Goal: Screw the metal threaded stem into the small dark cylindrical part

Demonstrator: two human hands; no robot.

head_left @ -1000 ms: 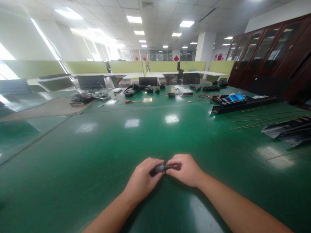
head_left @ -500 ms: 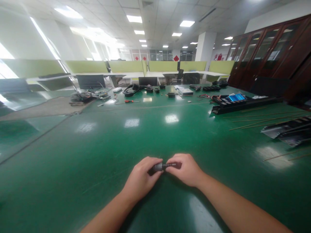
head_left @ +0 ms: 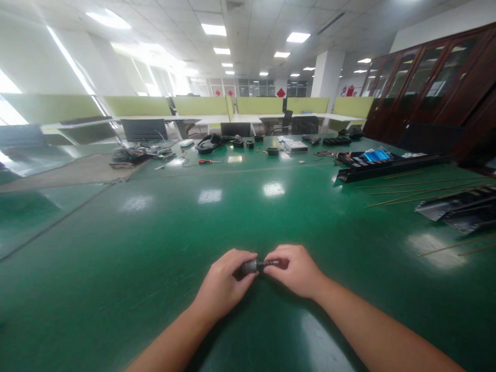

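Low in the centre of the head view, my left hand (head_left: pixel 227 281) is closed round a small grey cylindrical part (head_left: pixel 250 266), with thumb and fingers on either side of it. A thin dark shaft (head_left: pixel 270 263) sticks out of this part to the right. The thumb and fingers of my right hand (head_left: pixel 296 271) are closed on the shaft, whose far end lies between them. Both hands are low over the green table (head_left: pixel 186 227), close together. The rear of the grey part is hidden in my left palm.
A red screwdriver (head_left: pixel 205 161), black trays (head_left: pixel 273 151) and a white box (head_left: pixel 296 146) lie at the table's far side. Black channels (head_left: pixel 387 168), thin rods (head_left: pixel 411 194) and metal brackets (head_left: pixel 457 209) are on the right. Electronic parts (head_left: pixel 135 155) sit at the far left.
My left hand and the grey part have shifted very slightly left. My right hand has hardly moved, and both hands keep their hold.
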